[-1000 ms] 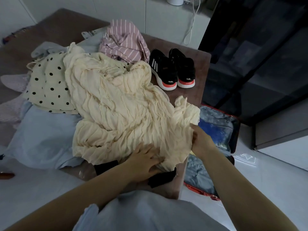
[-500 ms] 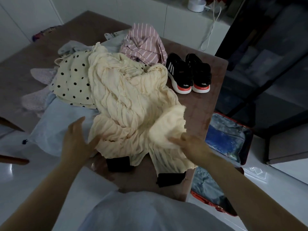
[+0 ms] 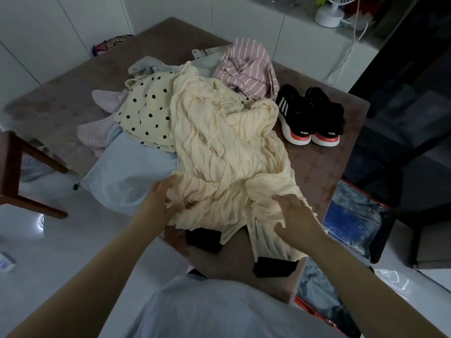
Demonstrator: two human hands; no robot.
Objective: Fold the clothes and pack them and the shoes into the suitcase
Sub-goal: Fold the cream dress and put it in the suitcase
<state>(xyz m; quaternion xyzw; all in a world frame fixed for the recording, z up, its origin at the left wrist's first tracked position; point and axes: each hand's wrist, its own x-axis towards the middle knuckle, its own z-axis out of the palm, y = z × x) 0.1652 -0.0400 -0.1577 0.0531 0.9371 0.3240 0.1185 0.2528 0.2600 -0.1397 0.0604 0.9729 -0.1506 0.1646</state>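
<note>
The crinkly cream garment (image 3: 227,147) lies on top of the pile on the table (image 3: 322,167). Its long way runs from near to far, with black cuffs at the near end. The left hand (image 3: 158,201) bunches the near left edge in curled fingers. The right hand (image 3: 296,220) lies on the near right part, and I cannot tell if it pinches. The suitcase (image 3: 351,215) sits on the floor to the right, closest to the right hand.

Single head-worn view (wide-angle), facing forward and down, close above table (image 3: 314,167)
</note>
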